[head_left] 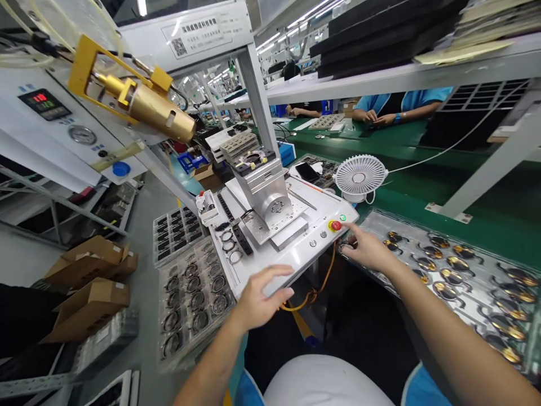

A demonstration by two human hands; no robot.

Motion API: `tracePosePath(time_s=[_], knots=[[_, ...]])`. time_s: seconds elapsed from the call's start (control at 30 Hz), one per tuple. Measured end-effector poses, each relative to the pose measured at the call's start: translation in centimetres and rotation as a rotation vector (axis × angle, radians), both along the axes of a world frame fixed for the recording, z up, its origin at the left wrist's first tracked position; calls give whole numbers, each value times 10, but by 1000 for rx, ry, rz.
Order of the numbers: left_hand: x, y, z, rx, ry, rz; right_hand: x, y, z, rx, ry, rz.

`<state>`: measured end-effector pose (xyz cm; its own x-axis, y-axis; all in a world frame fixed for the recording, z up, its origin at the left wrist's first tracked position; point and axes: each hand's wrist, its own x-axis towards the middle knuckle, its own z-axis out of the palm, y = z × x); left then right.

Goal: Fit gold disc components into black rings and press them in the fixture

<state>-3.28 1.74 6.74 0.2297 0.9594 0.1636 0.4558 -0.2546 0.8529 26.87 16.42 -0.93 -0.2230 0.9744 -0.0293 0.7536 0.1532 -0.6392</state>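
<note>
My left hand [264, 296] hovers at the front edge of the white machine base [270, 265], thumb and fingers apart, holding nothing that shows. At the base's right corner is my right hand [367, 248], its index finger stretched toward the red emergency stop button [336, 225] and the green-lit button [342, 217]. Whether that finger touches either is unclear. A small dark shape beside the right thumb cannot be made out. On the base stands a metal fixture [270, 194] with a dark holder on top. Several round metal rings [228, 246] lie on its left side.
A gold cylinder head [163, 113] hangs at upper left. Trays of round parts [196, 301] stand at left; another tray [465, 276] holds dark-and-gold round parts at right. A white fan [360, 176] and tweezers [302, 198] are behind. A co-worker's hands [382, 119] are across the bench.
</note>
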Motion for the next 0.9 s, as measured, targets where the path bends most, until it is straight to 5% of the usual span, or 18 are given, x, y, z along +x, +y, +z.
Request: tracePosePath(time_s=[0.1,0.2,0.3,0.4,0.57,0.63,0.73,0.9], knots=[[23,-26,-58,-281,-279,86,-11,-47,-7,-46,326,156],[44,-46,-97,-428,-633,95,-35,-106,-23,-51,657,354],[58,-57,-116,-488,-870,78,-57,-146,-37,32,757,357],[60,-59,-122,-516,-971,123,-68,-160,-41,108,777,323],[54,-57,-123,-516,-952,193,-40,-120,-29,186,548,467],[52,-58,-123,-499,-956,222,-9,-81,-22,175,262,285],[48,-61,-124,-495,-959,239,41,-19,-13,98,-189,-173],[45,-65,-125,-487,-917,233,88,31,-12,33,-383,-342]])
